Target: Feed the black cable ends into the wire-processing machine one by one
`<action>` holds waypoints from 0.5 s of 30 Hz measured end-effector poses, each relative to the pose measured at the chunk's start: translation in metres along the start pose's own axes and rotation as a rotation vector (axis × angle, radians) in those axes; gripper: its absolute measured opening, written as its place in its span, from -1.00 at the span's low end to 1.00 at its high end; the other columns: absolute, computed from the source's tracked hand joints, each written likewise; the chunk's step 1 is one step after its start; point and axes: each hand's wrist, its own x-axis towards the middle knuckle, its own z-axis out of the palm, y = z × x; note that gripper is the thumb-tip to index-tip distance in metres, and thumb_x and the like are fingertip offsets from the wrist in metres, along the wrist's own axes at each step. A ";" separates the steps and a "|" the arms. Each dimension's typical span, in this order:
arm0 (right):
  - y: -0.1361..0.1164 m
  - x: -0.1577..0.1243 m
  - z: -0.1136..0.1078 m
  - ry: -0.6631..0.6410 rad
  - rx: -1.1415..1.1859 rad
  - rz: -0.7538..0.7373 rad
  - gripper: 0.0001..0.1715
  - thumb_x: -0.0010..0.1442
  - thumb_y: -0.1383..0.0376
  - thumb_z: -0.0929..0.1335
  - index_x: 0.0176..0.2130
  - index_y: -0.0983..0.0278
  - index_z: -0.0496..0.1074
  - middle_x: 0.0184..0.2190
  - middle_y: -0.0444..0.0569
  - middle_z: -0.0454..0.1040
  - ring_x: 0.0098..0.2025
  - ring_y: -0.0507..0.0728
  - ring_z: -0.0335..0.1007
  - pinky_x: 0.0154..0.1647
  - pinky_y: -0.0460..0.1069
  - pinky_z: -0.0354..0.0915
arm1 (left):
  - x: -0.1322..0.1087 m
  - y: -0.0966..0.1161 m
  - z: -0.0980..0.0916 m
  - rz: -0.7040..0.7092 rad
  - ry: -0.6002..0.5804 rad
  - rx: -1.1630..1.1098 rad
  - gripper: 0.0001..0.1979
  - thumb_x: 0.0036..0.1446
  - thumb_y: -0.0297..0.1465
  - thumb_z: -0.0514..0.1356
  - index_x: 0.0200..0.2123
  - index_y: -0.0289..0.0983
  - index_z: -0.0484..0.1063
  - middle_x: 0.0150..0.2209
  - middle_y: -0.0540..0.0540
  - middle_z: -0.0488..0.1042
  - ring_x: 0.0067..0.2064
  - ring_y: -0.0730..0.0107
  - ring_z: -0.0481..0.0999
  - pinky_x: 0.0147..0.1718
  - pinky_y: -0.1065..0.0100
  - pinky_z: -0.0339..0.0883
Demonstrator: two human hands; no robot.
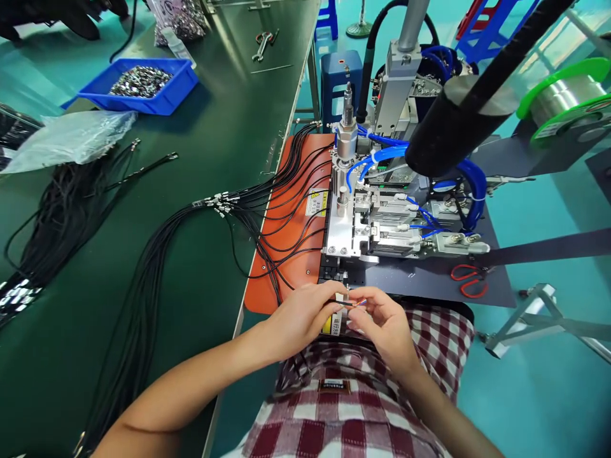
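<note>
Between both hands, just in front of the machine, is a black cable point(342, 303) with thin coloured wires point(361, 303) at its end. My left hand point(305, 318) pinches the black cable between thumb and fingers. The fingers of my right hand point(384, 324) are closed around the coloured wires. The metal machine point(341, 222) stands just beyond my hands, with several black cables running into its left side over the orange plate point(286, 248). A bundle of black cables point(160, 254) with metal ends lies on the green table to the left.
On the green table point(229, 127) are a blue tray point(167, 95) of metal parts, a plastic bag point(76, 140), more black cables point(62, 216) and a wrench point(261, 48). Red-handled scissors point(470, 280) lie at right. A thick black tube point(443, 127) and a green spool point(568, 102) hang over the right side.
</note>
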 end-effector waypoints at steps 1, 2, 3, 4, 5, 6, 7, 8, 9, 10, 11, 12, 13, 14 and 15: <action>-0.001 0.000 -0.003 0.016 0.011 -0.004 -0.81 0.09 0.26 0.44 -0.23 0.21 0.47 -0.40 -0.12 0.45 -0.47 -0.01 0.28 -0.46 -0.11 0.33 | 0.002 0.000 0.000 0.001 0.004 -0.004 -0.83 0.32 -0.45 -0.04 -0.09 -0.22 0.29 -0.22 -0.02 0.45 -0.23 0.41 0.41 -0.22 0.39 0.25; -0.002 0.000 -0.005 0.035 0.016 -0.011 -0.84 0.10 0.27 0.44 -0.24 0.21 0.47 -0.42 -0.13 0.44 -0.48 -0.02 0.27 -0.47 -0.12 0.32 | 0.004 0.000 0.001 0.004 0.013 0.007 -0.83 0.32 -0.44 -0.04 -0.10 -0.23 0.30 -0.22 -0.03 0.45 -0.23 0.41 0.41 -0.22 0.39 0.25; -0.003 0.000 -0.007 0.052 0.017 -0.020 -0.87 0.11 0.27 0.44 -0.27 0.21 0.47 -0.43 -0.14 0.44 -0.50 -0.03 0.25 -0.49 -0.13 0.31 | 0.006 -0.001 0.001 0.010 0.023 0.026 -0.84 0.32 -0.43 -0.02 -0.11 -0.24 0.31 -0.22 -0.04 0.45 -0.22 0.40 0.41 -0.21 0.38 0.24; -0.004 -0.001 -0.008 0.066 0.015 -0.033 -0.91 0.12 0.27 0.43 -0.30 0.22 0.46 -0.44 -0.15 0.43 -0.51 -0.04 0.24 -0.51 -0.15 0.30 | 0.007 0.000 0.001 0.019 0.029 0.047 -0.84 0.31 -0.43 -0.01 -0.11 -0.25 0.32 -0.21 -0.05 0.46 -0.21 0.38 0.41 -0.19 0.36 0.24; -0.004 -0.001 -0.008 0.077 0.011 -0.047 -0.93 0.12 0.28 0.43 -0.33 0.22 0.46 -0.44 -0.15 0.43 -0.51 -0.04 0.23 -0.52 -0.15 0.29 | 0.008 0.000 0.001 0.031 0.032 0.068 -0.84 0.31 -0.43 0.00 -0.11 -0.26 0.33 -0.21 -0.06 0.46 -0.20 0.37 0.41 -0.18 0.34 0.23; -0.005 -0.001 -0.008 0.083 0.007 -0.061 -0.94 0.13 0.28 0.42 -0.34 0.22 0.46 -0.43 -0.15 0.43 -0.51 -0.04 0.24 -0.52 -0.16 0.29 | 0.010 0.001 0.001 0.045 0.032 0.081 -0.84 0.30 -0.43 0.01 -0.11 -0.26 0.35 -0.22 -0.07 0.46 -0.21 0.36 0.41 -0.18 0.33 0.23; -0.005 -0.001 -0.009 0.088 0.002 -0.074 -0.94 0.13 0.28 0.42 -0.34 0.22 0.47 -0.43 -0.14 0.44 -0.50 -0.03 0.25 -0.52 -0.16 0.29 | 0.011 0.002 0.001 0.057 0.032 0.078 -0.84 0.29 -0.44 0.02 -0.13 -0.27 0.36 -0.23 -0.07 0.46 -0.21 0.37 0.41 -0.19 0.33 0.23; -0.005 -0.001 -0.009 0.092 -0.001 -0.081 -0.94 0.13 0.28 0.42 -0.32 0.21 0.47 -0.42 -0.14 0.44 -0.48 -0.03 0.26 -0.50 -0.15 0.30 | 0.012 0.003 0.001 0.062 0.038 0.057 -0.84 0.29 -0.45 0.02 -0.15 -0.27 0.38 -0.25 -0.07 0.46 -0.23 0.38 0.41 -0.21 0.35 0.24; -0.005 -0.001 -0.010 0.094 0.000 -0.083 -0.93 0.14 0.27 0.42 -0.30 0.21 0.47 -0.41 -0.13 0.45 -0.47 -0.02 0.27 -0.49 -0.15 0.30 | 0.013 0.004 0.002 0.062 0.055 0.021 -0.84 0.28 -0.46 0.03 -0.17 -0.27 0.39 -0.28 -0.06 0.46 -0.25 0.40 0.41 -0.24 0.37 0.24; -0.005 -0.001 -0.011 0.095 0.007 -0.082 -0.91 0.15 0.27 0.42 -0.27 0.20 0.48 -0.40 -0.13 0.45 -0.47 -0.02 0.28 -0.48 -0.14 0.30 | 0.013 0.004 0.003 0.054 0.083 -0.020 -0.85 0.27 -0.47 0.04 -0.21 -0.28 0.40 -0.31 -0.06 0.45 -0.28 0.42 0.40 -0.28 0.40 0.25; -0.004 0.000 -0.012 0.097 0.018 -0.079 -0.89 0.16 0.25 0.41 -0.25 0.19 0.47 -0.41 -0.14 0.45 -0.48 -0.03 0.28 -0.47 -0.13 0.29 | 0.014 0.004 0.005 0.042 0.119 -0.059 -0.87 0.26 -0.47 0.05 -0.25 -0.28 0.41 -0.34 -0.05 0.45 -0.31 0.44 0.40 -0.32 0.42 0.24; -0.004 0.000 -0.014 0.102 0.031 -0.077 -0.88 0.17 0.24 0.40 -0.23 0.19 0.47 -0.42 -0.15 0.44 -0.50 -0.03 0.27 -0.46 -0.13 0.28 | 0.015 0.003 0.006 0.028 0.160 -0.087 -0.88 0.24 -0.48 0.08 -0.29 -0.29 0.41 -0.37 -0.04 0.44 -0.34 0.45 0.39 -0.36 0.43 0.23; -0.004 0.001 -0.015 0.108 0.042 -0.072 -0.88 0.18 0.23 0.40 -0.23 0.19 0.46 -0.44 -0.16 0.43 -0.52 -0.04 0.26 -0.46 -0.12 0.27 | 0.015 0.002 0.008 0.015 0.197 -0.104 -0.90 0.23 -0.48 0.10 -0.33 -0.29 0.40 -0.40 -0.03 0.42 -0.37 0.46 0.37 -0.39 0.44 0.22; -0.003 0.002 -0.016 0.114 0.050 -0.067 -0.89 0.19 0.22 0.39 -0.25 0.20 0.46 -0.45 -0.16 0.43 -0.53 -0.05 0.25 -0.47 -0.12 0.25 | 0.016 0.000 0.009 0.004 0.227 -0.111 -0.90 0.21 -0.48 0.11 -0.36 -0.29 0.39 -0.42 -0.02 0.41 -0.39 0.47 0.36 -0.41 0.44 0.20; -0.003 0.002 -0.016 0.117 0.055 -0.061 -0.89 0.20 0.22 0.39 -0.28 0.21 0.45 -0.46 -0.17 0.42 -0.54 -0.05 0.25 -0.47 -0.12 0.24 | 0.016 -0.001 0.011 -0.007 0.249 -0.115 -0.90 0.20 -0.49 0.12 -0.39 -0.29 0.37 -0.44 -0.01 0.40 -0.41 0.47 0.34 -0.42 0.44 0.19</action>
